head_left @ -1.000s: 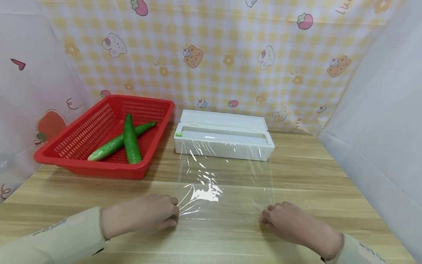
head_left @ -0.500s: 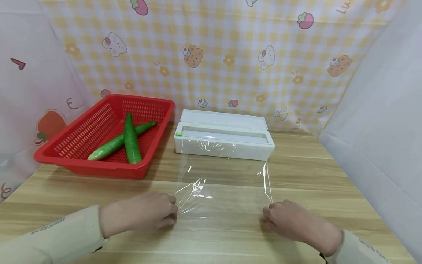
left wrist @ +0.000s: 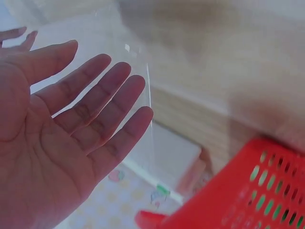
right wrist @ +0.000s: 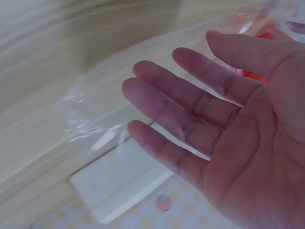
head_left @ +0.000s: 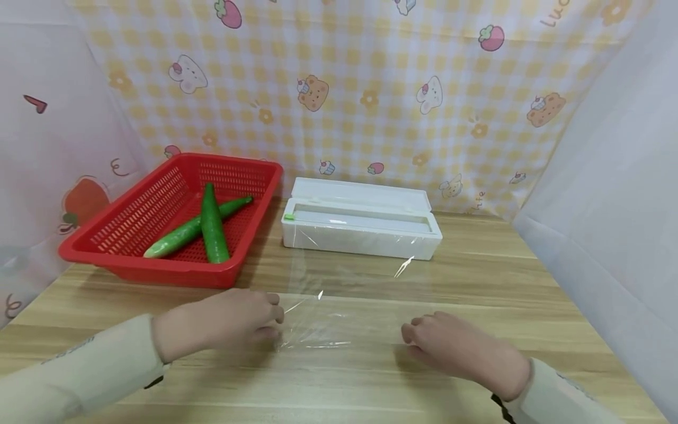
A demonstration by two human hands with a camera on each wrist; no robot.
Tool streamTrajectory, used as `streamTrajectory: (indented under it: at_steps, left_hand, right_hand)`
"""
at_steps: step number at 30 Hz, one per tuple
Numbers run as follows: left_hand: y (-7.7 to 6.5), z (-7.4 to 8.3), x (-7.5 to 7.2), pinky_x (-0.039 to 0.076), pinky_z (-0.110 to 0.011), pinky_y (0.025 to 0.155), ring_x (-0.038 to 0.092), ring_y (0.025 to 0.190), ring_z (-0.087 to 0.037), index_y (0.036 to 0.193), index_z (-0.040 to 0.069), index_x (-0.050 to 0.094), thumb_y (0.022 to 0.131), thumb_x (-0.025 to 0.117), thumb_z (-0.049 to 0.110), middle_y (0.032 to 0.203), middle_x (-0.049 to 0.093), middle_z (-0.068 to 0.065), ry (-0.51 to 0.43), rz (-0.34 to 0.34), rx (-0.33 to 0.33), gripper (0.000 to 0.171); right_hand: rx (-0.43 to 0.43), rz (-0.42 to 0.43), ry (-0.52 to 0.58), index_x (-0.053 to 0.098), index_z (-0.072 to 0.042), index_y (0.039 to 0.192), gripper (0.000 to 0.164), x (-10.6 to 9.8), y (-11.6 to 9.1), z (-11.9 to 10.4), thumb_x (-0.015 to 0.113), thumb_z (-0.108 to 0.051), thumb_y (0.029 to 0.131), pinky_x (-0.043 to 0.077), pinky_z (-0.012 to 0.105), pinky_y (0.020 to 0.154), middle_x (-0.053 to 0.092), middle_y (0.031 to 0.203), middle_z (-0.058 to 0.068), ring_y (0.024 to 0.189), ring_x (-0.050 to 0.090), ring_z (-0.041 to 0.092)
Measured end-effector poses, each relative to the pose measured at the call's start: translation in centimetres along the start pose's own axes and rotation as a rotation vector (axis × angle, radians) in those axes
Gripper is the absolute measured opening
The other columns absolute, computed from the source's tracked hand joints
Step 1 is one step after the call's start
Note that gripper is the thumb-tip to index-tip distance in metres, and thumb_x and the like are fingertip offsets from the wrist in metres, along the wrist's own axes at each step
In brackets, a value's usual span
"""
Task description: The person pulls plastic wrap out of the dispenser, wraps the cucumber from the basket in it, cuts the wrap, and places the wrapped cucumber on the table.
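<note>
A sheet of clear plastic wrap (head_left: pixel 344 321) runs from the white wrap dispenser (head_left: pixel 365 240) toward the front of the wooden table. My left hand (head_left: pixel 225 321) is beside the sheet's left front corner, and my right hand (head_left: pixel 458 347) is by the right one. Both wrist views show the fingers spread and relaxed, with nothing pinched. In the left wrist view, the fingertips (left wrist: pixel 143 114) overlap the wrap's side edge. The dispenser's lid (head_left: pixel 360 193) is tipped back, and a small green slider (head_left: pixel 288 217) sits at its left end.
At the left, a red plastic basket (head_left: pixel 222 275) holds two crossed cucumbers (head_left: pixel 214 232) (head_left: pixel 175 240). A patterned cloth (head_left: pixel 371 76) hangs behind the table, and pale sheets stand along both sides. Wooden tabletop (head_left: pixel 508 282) shows right of the dispenser.
Both hands have let go of the wrap's front corners and lifted slightly; the right hand has moved a little left. The sheet has settled lower and slacker.
</note>
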State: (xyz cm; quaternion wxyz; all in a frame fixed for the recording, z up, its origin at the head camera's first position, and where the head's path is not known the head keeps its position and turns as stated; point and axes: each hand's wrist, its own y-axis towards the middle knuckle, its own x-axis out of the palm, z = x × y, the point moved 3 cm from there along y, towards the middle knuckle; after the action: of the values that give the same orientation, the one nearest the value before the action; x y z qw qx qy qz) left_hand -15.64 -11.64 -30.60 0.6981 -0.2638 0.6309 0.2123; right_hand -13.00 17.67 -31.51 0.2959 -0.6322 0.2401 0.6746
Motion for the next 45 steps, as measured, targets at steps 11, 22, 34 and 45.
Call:
streamTrajectory:
  at_steps: [11,22,34,45]
  left_hand:
    - [0.2,-2.5,-4.8,0.053,-0.031,0.074,0.063,0.084,-0.010,0.098,0.016,0.068,0.089,0.062,0.020,0.093,0.066,0.004,-0.138,0.119,-0.030,0.012]
    - [1.0,-7.6,-9.3,0.052,-0.038,0.082,0.062,0.089,-0.014,0.102,0.013,0.069,0.090,0.061,0.020,0.096,0.069,0.000,-0.177,0.199,-0.174,0.016]
    - [1.3,-13.2,-11.0,0.048,-0.047,0.086,0.061,0.090,-0.024,0.104,0.004,0.067,0.090,0.059,0.019,0.098,0.068,-0.011,-0.199,0.196,-0.353,0.022]
    - [0.8,-17.3,-10.5,0.048,-0.044,0.074,0.056,0.089,-0.032,0.110,-0.008,0.058,0.091,0.055,0.032,0.104,0.060,-0.024,-0.266,0.121,-0.637,0.045]
  right_hand:
    - [-0.102,0.067,0.084,0.060,-0.012,0.107,0.021,-2.3,6.6,-4.8,0.059,-0.025,0.091,0.050,0.029,0.079,0.060,0.101,-0.002,0.090,0.060,0.013]
    - [-0.166,0.195,0.187,0.042,-0.012,0.135,0.045,-3.6,13.3,-8.9,0.054,-0.024,0.094,0.045,0.026,0.096,0.045,0.137,0.007,0.118,0.052,0.016]
    - [-0.150,0.254,0.181,0.031,-0.019,0.145,0.058,-3.8,17.9,-11.6,0.054,-0.021,0.092,0.042,0.021,0.098,0.032,0.147,0.006,0.130,0.042,0.016]
    - [-0.123,0.252,0.150,0.036,-0.024,0.142,0.057,-3.7,19.0,-12.0,0.059,-0.022,0.090,0.042,0.021,0.099,0.035,0.144,0.003,0.122,0.046,0.014]
